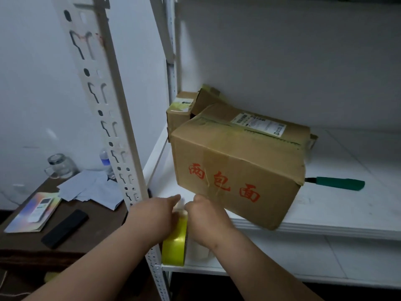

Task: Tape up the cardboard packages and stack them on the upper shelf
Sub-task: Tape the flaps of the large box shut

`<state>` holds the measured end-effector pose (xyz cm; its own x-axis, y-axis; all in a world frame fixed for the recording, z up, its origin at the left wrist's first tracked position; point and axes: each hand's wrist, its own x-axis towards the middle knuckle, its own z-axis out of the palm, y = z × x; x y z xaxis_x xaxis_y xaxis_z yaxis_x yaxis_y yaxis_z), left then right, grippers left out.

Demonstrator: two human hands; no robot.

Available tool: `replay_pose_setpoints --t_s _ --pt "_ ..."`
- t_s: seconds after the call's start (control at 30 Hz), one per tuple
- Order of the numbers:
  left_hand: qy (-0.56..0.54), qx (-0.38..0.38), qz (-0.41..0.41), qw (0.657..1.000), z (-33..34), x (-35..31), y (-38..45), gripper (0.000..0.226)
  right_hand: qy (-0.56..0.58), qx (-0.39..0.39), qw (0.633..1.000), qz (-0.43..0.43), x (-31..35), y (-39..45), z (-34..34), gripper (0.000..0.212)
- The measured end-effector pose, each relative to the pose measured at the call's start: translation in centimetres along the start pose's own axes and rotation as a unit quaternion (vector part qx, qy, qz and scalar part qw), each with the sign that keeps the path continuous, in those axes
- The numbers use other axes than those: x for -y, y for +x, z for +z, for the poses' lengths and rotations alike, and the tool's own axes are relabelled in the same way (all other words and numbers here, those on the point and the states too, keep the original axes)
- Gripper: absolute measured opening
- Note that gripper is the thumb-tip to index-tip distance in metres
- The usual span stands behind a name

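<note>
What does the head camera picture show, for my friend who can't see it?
Two hands, the left hand and right hand, hold a yellow tape roll in front of a cardboard box with red writing on a white shelf. A smaller box sits behind it, and a green-handled tool lies beside it.

Two bare forearms, no sleeves, left grip [160, 211], right grip [206, 216], no rings
</note>
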<state>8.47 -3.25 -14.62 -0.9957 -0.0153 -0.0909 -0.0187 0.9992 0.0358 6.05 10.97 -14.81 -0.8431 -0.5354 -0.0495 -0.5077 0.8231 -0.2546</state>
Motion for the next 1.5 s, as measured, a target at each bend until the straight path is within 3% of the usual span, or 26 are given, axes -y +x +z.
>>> replay_pose_setpoints --t_s 0.1,0.2,0.3,0.4,0.5,0.6,0.73,0.87,1.1,1.3,1.5 --pt "-0.121 -0.200 0.034 0.972 -1.6 -1.9 0.1 0.041 0.073 -0.089 0.992 -0.051 -0.3 -1.9 -2.5 0.015" --pt "-0.229 -0.362 0.106 0.898 -3.7 -4.7 0.4 0.040 0.123 -0.286 0.944 -0.104 -1.8 -4.3 -5.4 0.024" --pt "-0.251 -0.413 0.121 0.867 -6.0 -8.5 0.6 0.038 0.158 -0.447 0.869 -0.138 -4.8 -6.9 -8.6 0.021" --pt "-0.224 -0.389 0.135 0.884 -7.8 -12.9 0.4 0.047 0.174 -0.530 0.825 -0.096 -10.4 -8.4 -11.2 0.023" --pt "-0.183 -0.315 0.110 0.925 -9.4 -16.8 0.9 0.067 0.198 -0.473 0.858 0.009 -17.1 -8.2 -12.2 0.035" --pt "-0.156 -0.225 0.076 0.959 -10.5 -20.2 2.0 0.074 0.173 -0.377 0.909 0.045 -22.4 -7.6 -12.7 0.050" --pt "-0.114 -0.124 0.007 0.986 -11.3 -23.1 4.4 0.067 0.131 -0.278 0.951 0.001 -26.2 -5.5 -14.0 0.058" --pt "-0.067 -0.057 -0.061 0.994 -11.2 -23.9 5.8 0.071 0.084 -0.192 0.975 -0.067 -27.4 -3.6 -13.9 0.048" --pt "-0.032 -0.050 -0.128 0.990 -12.4 -26.1 6.3 0.084 0.104 -0.240 0.957 -0.126 -28.3 -2.4 -13.1 0.044" --pt "0.016 -0.057 -0.138 0.989 -11.9 -27.2 6.7 0.075 0.116 -0.285 0.942 -0.135 -28.3 -1.7 -12.3 0.046" --pt "0.051 -0.026 -0.138 0.989 -12.3 -27.8 7.2 0.072 0.109 -0.251 0.948 -0.164 -29.5 -1.2 -13.2 0.047"
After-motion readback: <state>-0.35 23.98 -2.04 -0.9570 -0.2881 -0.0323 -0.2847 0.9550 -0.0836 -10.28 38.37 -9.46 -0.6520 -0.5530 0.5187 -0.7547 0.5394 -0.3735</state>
